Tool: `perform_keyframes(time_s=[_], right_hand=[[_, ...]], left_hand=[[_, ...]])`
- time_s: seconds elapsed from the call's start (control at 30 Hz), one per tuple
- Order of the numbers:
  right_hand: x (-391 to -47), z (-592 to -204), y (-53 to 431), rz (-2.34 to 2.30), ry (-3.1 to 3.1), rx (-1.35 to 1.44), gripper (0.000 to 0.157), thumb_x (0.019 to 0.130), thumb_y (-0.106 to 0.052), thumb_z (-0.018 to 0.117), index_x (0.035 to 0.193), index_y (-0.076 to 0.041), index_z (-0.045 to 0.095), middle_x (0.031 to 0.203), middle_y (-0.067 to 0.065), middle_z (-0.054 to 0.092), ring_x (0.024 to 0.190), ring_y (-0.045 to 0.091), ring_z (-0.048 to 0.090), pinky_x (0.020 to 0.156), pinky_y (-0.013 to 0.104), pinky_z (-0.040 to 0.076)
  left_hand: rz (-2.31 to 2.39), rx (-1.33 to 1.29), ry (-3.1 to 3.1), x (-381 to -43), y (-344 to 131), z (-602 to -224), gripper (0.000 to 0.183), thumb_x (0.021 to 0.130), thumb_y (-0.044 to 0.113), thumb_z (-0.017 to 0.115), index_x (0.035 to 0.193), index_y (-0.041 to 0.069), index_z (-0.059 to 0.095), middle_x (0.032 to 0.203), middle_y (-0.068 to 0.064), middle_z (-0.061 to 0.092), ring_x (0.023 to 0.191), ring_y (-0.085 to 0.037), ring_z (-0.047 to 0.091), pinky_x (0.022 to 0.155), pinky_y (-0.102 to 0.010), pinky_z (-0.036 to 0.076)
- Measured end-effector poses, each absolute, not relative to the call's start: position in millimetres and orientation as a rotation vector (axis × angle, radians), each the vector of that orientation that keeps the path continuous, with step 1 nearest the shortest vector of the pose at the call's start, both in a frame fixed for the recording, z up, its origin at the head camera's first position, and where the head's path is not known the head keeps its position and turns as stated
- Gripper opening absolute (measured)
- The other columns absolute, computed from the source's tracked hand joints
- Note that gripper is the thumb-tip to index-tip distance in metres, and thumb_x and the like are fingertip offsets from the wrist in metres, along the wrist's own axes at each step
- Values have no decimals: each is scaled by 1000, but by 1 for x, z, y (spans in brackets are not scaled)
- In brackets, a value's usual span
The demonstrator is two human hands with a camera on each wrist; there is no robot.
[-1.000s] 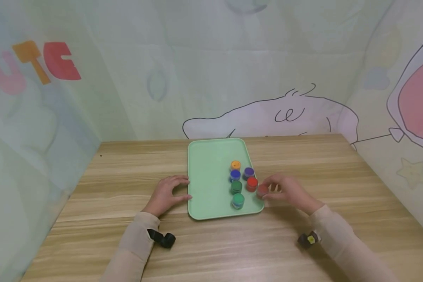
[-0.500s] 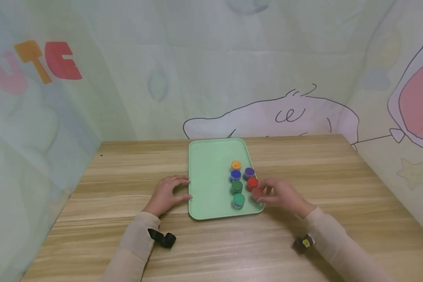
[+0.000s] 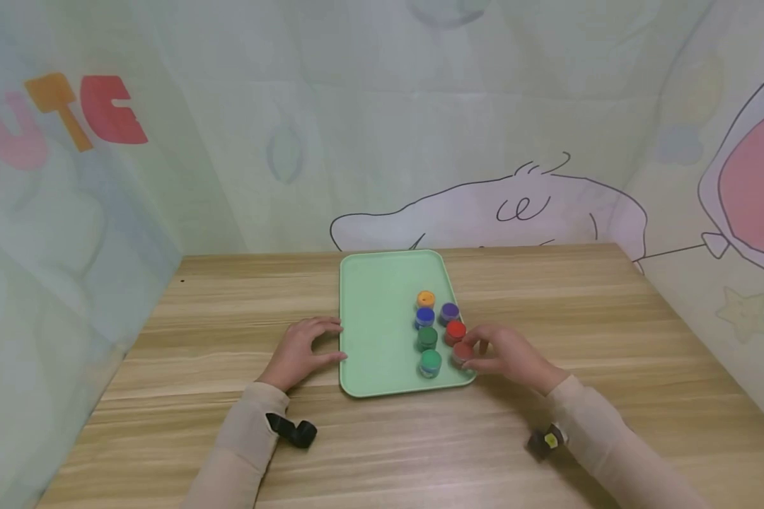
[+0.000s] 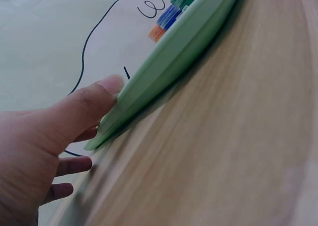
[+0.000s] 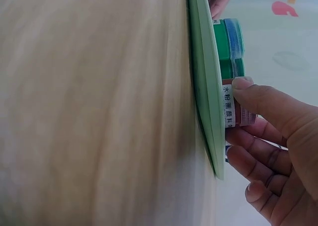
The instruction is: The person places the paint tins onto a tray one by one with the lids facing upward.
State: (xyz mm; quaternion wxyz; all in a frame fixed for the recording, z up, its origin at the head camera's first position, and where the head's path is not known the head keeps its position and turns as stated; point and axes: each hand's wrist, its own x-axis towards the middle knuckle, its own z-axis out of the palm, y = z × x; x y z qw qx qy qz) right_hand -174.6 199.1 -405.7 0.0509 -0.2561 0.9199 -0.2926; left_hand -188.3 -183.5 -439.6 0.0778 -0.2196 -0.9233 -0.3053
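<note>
A light green tray (image 3: 382, 283) lies on the table. My right hand (image 3: 509, 357) pinches a brownish-red paint jar (image 3: 462, 353) between thumb and fingers at the tray's right front; in the right wrist view the labelled jar (image 5: 229, 106) stands upright in the tray. Beside it are a red jar (image 3: 455, 332) and a purple jar (image 3: 449, 312). A second row holds an orange jar (image 3: 426, 299), a blue jar (image 3: 424, 317), a dark green jar (image 3: 427, 338) and a light green jar (image 3: 429, 363). My left hand (image 3: 298, 352) touches the tray's left rim, its fingers loosely bent.
The wooden table (image 3: 242, 297) extends around the tray on every side. Behind it hangs a printed cloth backdrop (image 3: 382, 141). A small black device (image 3: 299, 433) sits on the left wrist, another device (image 3: 545, 442) on the right.
My right hand has moved left and slightly toward me with the brownish-red jar, from over the tray's right rim to inside it. The left hand has stayed still.
</note>
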Motion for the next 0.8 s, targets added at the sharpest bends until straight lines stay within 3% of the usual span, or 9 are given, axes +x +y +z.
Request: perform_keyframes(time_s=[0.8], right_hand=[[-172,-403,201,-873,2833,-750,28,79,-22,77,104,-14,68,101,-4,69,88,11,56,79,29,50]], left_hand=[[-908,-658,-2754,-190,-184,-441,48,76,35,80,117,14,68,130,-7,63,124,-31,55,107,-56,37]])
